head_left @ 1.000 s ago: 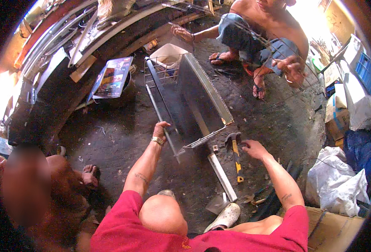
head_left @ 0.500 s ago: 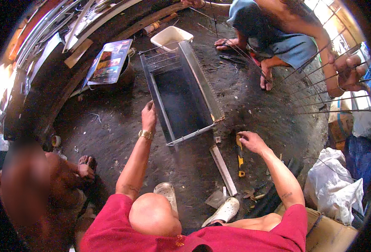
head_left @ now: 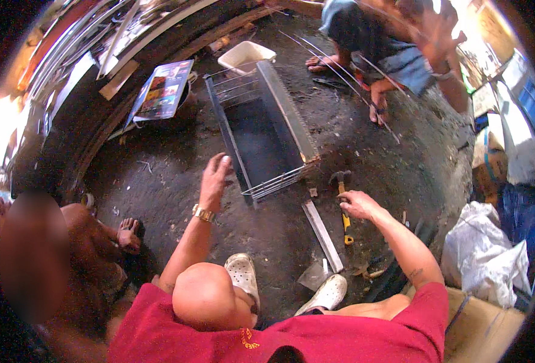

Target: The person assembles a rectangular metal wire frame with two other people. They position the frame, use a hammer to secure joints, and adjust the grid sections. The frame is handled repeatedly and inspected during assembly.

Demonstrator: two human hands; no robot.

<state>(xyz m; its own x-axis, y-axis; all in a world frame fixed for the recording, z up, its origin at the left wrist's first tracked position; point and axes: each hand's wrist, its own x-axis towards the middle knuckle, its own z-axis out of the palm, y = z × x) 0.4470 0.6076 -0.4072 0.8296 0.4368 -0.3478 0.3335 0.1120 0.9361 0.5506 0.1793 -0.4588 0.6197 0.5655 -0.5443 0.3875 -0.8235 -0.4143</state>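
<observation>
A dark rectangular metal frame box [head_left: 316, 145] stands on the dirty floor in front of me, with thin rods across its two ends. My left hand [head_left: 214, 184], a watch on its wrist, is beside the box's left edge, apart from it, with fingers spread and nothing in them. To the right, my right hand [head_left: 361, 204] has its fingers closed around the upper handle of a claw hammer [head_left: 346, 225] with a yellow and black grip. The hammer head points away from me. Close by lies a pale metal bar [head_left: 323, 236].
A white plastic tub [head_left: 247, 55] is behind the box; a printed board [head_left: 165, 91] rests on a container. Another person [head_left: 394, 57] squats at upper right near thin rods [head_left: 346, 72]; one more sits at left [head_left: 43, 260]. A white sack [head_left: 485, 254] and cardboard [head_left: 479, 327] are at right.
My left hand has let go of the box's edge. The hammer's head has come into sight beyond my right hand. The other person's wire grid has swung away from the right side.
</observation>
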